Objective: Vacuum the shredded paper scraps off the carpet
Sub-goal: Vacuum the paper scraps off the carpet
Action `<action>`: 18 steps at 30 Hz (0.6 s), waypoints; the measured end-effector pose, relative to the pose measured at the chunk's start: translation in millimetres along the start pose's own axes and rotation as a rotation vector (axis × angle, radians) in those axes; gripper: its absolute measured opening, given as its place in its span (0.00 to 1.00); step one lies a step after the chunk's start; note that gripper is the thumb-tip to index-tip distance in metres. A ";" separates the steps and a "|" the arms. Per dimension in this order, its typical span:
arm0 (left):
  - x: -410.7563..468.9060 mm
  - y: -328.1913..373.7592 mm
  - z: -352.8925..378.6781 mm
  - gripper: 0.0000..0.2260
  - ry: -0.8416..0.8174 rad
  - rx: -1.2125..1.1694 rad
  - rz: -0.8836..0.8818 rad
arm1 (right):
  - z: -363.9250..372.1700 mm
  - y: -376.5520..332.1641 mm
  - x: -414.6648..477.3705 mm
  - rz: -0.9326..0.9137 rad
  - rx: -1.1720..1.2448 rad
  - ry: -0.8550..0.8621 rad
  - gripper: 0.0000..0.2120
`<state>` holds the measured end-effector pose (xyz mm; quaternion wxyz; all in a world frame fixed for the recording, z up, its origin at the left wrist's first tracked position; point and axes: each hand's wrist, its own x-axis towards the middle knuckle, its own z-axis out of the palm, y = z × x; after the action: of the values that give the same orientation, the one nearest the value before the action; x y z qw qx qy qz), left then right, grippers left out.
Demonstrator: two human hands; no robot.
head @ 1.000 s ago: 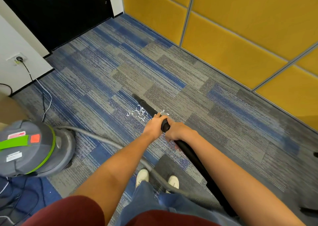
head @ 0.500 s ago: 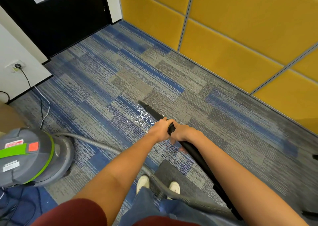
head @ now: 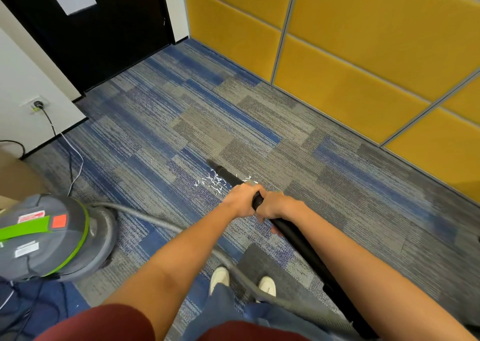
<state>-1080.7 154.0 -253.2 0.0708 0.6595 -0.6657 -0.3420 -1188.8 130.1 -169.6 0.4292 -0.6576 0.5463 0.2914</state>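
Both hands grip the black wand (head: 298, 239): left hand (head: 240, 200) in front, right hand (head: 278, 207) touching just behind, fingers curled round the tube. The nozzle tip (head: 215, 166) looks down on the carpet (head: 155, 133), though contact is hard to tell; paper scraps (head: 214, 182) lie beside the tube, just ahead of the hands. The grey-green canister (head: 46, 236) stands at left, closed so its contents are hidden, with the grey hose (head: 145, 216) running from it.
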 end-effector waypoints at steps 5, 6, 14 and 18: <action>-6.7 11.3 4.2 0.22 -0.026 0.053 -0.016 | 5.5 10.2 -3.7 0.019 0.082 -0.040 0.27; -9.6 12.5 7.1 0.24 -0.028 0.046 -0.025 | 7.5 11.8 -5.3 0.016 0.065 -0.039 0.27; -40.3 17.2 35.7 0.19 0.016 0.082 -0.035 | 34.1 24.8 -33.0 -0.027 -0.094 -0.090 0.36; -50.0 24.8 43.8 0.19 0.008 0.114 -0.044 | 41.5 33.0 -41.4 -0.039 -0.145 -0.098 0.36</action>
<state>-1119.2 213.7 -255.0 0.0285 0.6782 -0.6691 -0.3026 -1226.9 185.0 -161.6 0.4121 -0.6826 0.4891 0.3536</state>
